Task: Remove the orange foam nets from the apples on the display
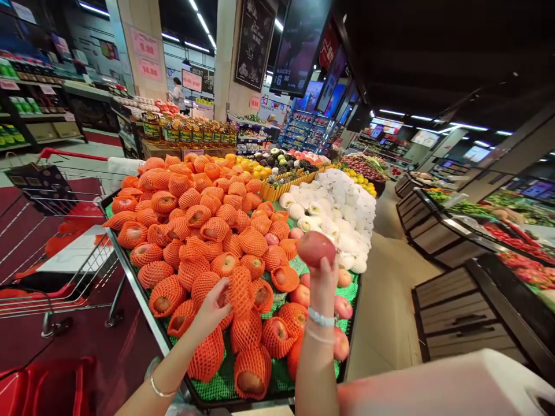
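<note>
My right hand (326, 271) is raised over the right part of the fruit display, its fingers wrapped round the underside of a bare red apple (316, 249). Lower and to the left, my left hand (218, 303) pinches an orange foam net sleeve (241, 289) that hangs long and narrow above the pile. Around it lie many apples in orange foam nets (254, 241), several with their ends showing. Bare apples (300, 296) rest on green matting (217, 388) near my right forearm. Further back on the right are fruits in white foam nets (347, 199).
A shopping cart (87, 260) stands at the left against the display. Yellow fruit (258, 170) and bottles of oil (191, 132) are behind the pile. An aisle (384, 289) runs along the right, with wooden vegetable stands (459, 315) beyond. Someone (177, 92) stands far back.
</note>
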